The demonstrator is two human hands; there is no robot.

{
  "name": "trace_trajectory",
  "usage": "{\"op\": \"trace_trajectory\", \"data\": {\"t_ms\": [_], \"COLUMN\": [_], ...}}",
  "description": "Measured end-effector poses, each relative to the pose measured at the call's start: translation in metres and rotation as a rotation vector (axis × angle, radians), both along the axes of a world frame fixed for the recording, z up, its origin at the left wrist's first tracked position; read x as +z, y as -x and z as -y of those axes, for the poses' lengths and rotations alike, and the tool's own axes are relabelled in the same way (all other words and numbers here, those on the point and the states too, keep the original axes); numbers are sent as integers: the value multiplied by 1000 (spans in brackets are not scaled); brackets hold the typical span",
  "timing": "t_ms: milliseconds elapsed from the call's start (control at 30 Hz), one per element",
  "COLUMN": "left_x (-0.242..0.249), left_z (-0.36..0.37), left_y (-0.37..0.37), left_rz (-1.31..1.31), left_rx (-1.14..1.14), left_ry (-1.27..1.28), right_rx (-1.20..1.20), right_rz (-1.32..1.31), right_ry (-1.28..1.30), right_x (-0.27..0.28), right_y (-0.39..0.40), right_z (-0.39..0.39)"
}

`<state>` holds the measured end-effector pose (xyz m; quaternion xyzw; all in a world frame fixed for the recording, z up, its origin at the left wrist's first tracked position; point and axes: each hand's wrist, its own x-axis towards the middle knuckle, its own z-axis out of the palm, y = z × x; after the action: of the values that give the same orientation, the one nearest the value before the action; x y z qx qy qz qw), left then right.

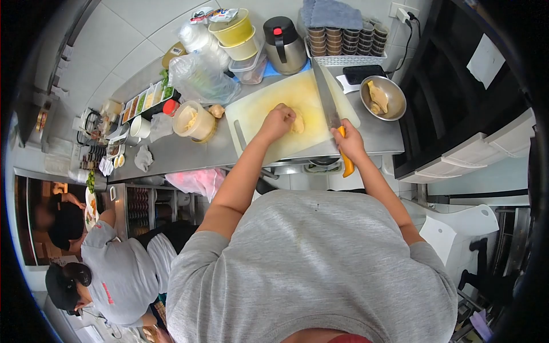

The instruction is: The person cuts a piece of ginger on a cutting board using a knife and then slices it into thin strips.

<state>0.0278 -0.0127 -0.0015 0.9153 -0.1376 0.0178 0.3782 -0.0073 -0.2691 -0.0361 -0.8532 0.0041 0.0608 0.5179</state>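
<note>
My right hand (350,141) grips a large knife by its orange handle (346,160). The knife's long blade (325,91) points away from me across the right part of a white, yellow-stained cutting board (263,94). On the board lies a pale yellow piece of what looks like peeled ginger (298,123). My left hand (278,122) has its fingers curled together at the left edge of that piece, partly covering it. To the right, a steel bowl (398,108) holds more pale, peeled-ginger-like pieces (378,98). Left of the board, a plastic tub (200,134) contains pale cut bits.
Behind the board stand a steel jug (293,54), stacked yellow tubs (234,34) and a basket of small lidded cups (349,59). A clear plastic bag (200,80) lies at the back left. A co-worker in grey (123,274) is at the lower left; another person (64,220) stands beyond.
</note>
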Motion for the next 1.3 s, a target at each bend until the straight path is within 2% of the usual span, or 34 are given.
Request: {"op": "trace_trajectory", "data": {"t_ms": [233,333,533,633,733,833,933,1033,1133,1233,1300], "left_x": [-14,-14,1,13,4,-3,-8,-8,-2,-8,-9], "left_z": [-3,-1,-7,-24,-38,-38,-32,-27,-22,-22,-24], "left_y": [-11,-13,-16,-13,-13,-4,1,3,12,14,15], "left_rz": [-44,-241,-221,-336,-432,-342,-131,-81,-31,29,18], "left_rx": [-4,53,26,-5,-52,22,138,179,80,85,92], "left_ry": [189,278,536,406,371,150,25,27,-103,-203,-168], "right_rx": [2,17,21,21,16,12,13,14,13,11,10], "right_rz": [-9,-19,-21,-27,-30,-38,-33,-27,-38,-30,-24], "right_ry": [4,-1,15,8,19,11,7,-16,-23,-12,-13], "right_x": [-3,1,-2,-1,1,-1,-1,-4,-5,-5,-4], "right_y": [-1,0,-2,-2,-1,-2,-2,-2,-3,-3,-2], "right_z": [1,1,2,2,1,1,1,1,1,1,1]}}
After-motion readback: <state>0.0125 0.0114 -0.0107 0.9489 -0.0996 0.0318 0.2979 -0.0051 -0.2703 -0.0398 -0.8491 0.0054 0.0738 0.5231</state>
